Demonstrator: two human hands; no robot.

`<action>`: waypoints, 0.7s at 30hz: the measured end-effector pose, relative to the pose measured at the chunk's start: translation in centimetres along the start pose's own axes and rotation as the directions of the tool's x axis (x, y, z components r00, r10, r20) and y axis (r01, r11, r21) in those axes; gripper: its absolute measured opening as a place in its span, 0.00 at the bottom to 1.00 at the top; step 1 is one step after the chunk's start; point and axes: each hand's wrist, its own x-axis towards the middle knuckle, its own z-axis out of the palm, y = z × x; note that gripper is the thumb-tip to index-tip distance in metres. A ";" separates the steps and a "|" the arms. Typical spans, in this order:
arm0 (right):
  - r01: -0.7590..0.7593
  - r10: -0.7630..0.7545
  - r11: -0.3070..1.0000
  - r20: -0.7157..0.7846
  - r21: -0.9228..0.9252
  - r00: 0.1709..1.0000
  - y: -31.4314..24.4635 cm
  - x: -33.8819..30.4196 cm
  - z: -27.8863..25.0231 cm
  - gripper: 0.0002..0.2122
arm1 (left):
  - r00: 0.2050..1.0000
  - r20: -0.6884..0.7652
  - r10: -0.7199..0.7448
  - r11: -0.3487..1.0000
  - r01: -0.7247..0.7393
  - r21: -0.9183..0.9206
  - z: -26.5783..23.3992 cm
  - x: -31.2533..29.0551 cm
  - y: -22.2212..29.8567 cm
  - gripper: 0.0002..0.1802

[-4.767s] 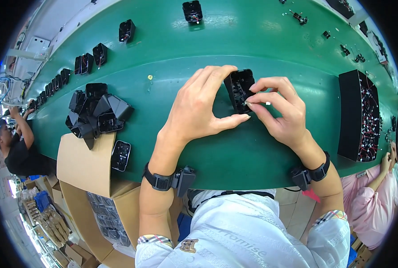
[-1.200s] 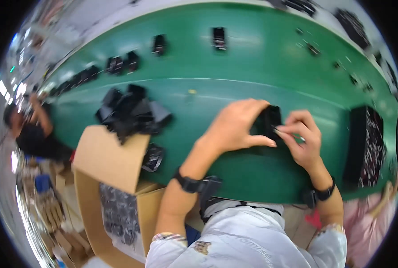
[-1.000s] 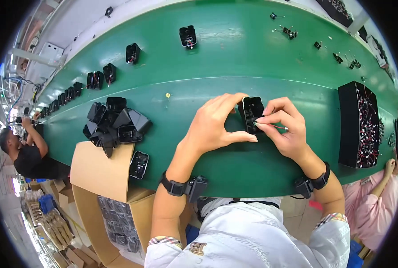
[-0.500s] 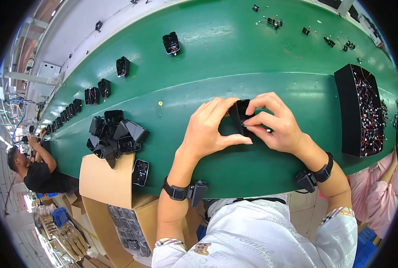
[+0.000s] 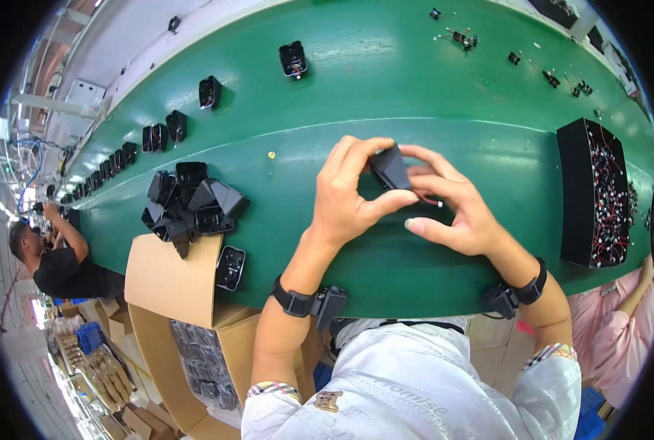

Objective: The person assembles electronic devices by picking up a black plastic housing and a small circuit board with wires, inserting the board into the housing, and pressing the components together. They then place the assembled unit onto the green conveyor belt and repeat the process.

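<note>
Above the green bench, my left hand (image 5: 337,192) grips a small black plastic housing (image 5: 390,168) between its fingers and thumb. The housing is tilted, with a smooth outer wall in sight and its inside hidden. From its right side sticks out a short red wire with a white connector (image 5: 440,204). My right hand (image 5: 465,208) is close against that side. Its upper fingers reach to the housing, while the thumb stands apart with nothing under it. Whether those fingertips press on the housing is partly hidden.
A pile of black housings (image 5: 193,204) lies left, with one housing (image 5: 230,268) beside a cardboard box (image 5: 173,279). A row of housings (image 5: 153,137) runs along the far-left bench. A black tray (image 5: 572,192) of wired parts stands right. A co-worker (image 5: 67,257) is at far left.
The housing has turned so its outer wall shows instead of its open inside. My right thumb and fingers have come out of it and spread apart. The red wire now shows.
</note>
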 end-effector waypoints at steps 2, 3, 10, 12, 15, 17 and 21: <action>-0.100 0.115 0.950 -0.032 0.294 0.993 1.0 -0.5 1.1 0.13 | 0.999 -0.033 0.012 0.999 -0.011 0.037 0.5 -0.4 0.4 0.35; -0.108 0.118 0.951 -0.019 0.290 0.993 1.4 -0.4 1.2 0.13 | 0.999 -0.046 0.005 0.999 -0.004 0.038 0.6 -0.5 0.4 0.35; -0.241 0.312 0.710 0.011 0.662 0.950 1.3 -0.3 1.3 0.25 | 0.994 0.050 0.095 0.994 -0.098 0.051 0.7 -0.5 1.0 0.39; -0.244 0.301 0.700 0.032 0.672 0.953 1.3 -0.5 1.1 0.25 | 0.992 0.051 0.117 0.991 -0.120 0.062 0.7 -0.6 0.8 0.39; -0.270 0.296 0.693 0.077 0.669 0.952 1.7 -0.9 0.2 0.26 | 0.986 0.068 0.150 0.987 -0.154 0.049 0.6 -0.6 0.7 0.38; -0.303 0.312 0.693 0.108 0.654 0.944 1.5 -0.9 0.1 0.26 | 0.985 0.082 0.152 0.988 -0.154 0.022 0.5 -0.6 0.7 0.38; -0.261 0.331 0.690 0.026 0.675 0.943 0.5 -0.4 1.0 0.28 | 0.984 0.094 0.153 0.975 -0.166 0.150 0.5 -0.3 0.6 0.37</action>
